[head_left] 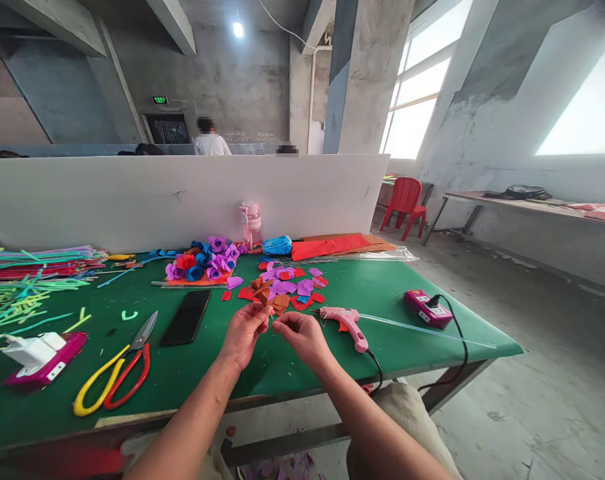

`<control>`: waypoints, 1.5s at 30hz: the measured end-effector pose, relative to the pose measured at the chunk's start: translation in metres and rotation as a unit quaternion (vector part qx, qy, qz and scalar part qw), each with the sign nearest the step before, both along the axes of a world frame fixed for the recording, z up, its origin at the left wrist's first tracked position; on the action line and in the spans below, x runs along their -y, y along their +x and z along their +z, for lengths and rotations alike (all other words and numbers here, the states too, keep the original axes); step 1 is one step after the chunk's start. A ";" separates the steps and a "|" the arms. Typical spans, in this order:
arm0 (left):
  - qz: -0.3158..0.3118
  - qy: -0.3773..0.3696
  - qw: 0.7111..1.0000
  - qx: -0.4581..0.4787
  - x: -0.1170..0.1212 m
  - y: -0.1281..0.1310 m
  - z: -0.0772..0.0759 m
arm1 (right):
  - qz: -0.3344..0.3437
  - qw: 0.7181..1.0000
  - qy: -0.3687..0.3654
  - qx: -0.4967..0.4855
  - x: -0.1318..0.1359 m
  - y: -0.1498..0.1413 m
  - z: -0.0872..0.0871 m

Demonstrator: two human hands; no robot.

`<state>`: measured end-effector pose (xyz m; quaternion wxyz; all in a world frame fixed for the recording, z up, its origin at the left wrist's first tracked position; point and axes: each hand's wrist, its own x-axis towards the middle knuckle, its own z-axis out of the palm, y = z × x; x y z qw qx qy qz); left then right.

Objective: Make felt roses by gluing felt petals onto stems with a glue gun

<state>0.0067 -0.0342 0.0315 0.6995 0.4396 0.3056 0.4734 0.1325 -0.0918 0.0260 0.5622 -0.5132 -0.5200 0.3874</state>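
Observation:
My left hand point(243, 335) is closed on a brown crepe-paper flower point(261, 291), held upright by its base above the green table. Close beside it, my right hand point(302, 339) is pinched at the flower's lower end; whatever is between its fingertips is too small to make out. Beyond my hands lie loose purple, red and brown paper petals point(283, 287). To the right of my right hand, a pink glue gun point(346, 324) rests on its side with a clear glue stick in its back. A pile of purple, red and blue paper flowers point(207, 259) sits further back.
Scissors point(127, 367) with yellow and red handles and a black phone point(186, 318) lie to the left. Pipe cleaners point(37, 263) fill the far left. Power strips point(427, 309) sit at both sides. A pink bottle point(251, 223) stands by the white partition point(182, 193).

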 end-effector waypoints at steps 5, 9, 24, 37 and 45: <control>-0.038 0.037 0.998 -0.041 0.001 0.000 -0.002 | 0.019 0.995 -0.014 -0.097 -0.001 -0.003 0.002; -0.056 0.078 0.993 -0.064 0.006 0.002 0.005 | 0.010 0.990 -0.004 -0.142 -0.001 -0.004 0.003; 0.018 0.209 0.963 -0.170 0.081 -0.006 0.028 | 0.017 0.989 0.075 -0.125 0.053 -0.021 0.012; 0.052 0.223 0.957 -0.179 0.099 -0.007 -0.006 | -0.023 0.990 0.124 0.062 0.080 -0.007 -0.037; 0.035 0.172 0.981 -0.088 0.101 -0.001 -0.006 | -0.008 0.997 0.070 0.038 0.082 -0.009 -0.040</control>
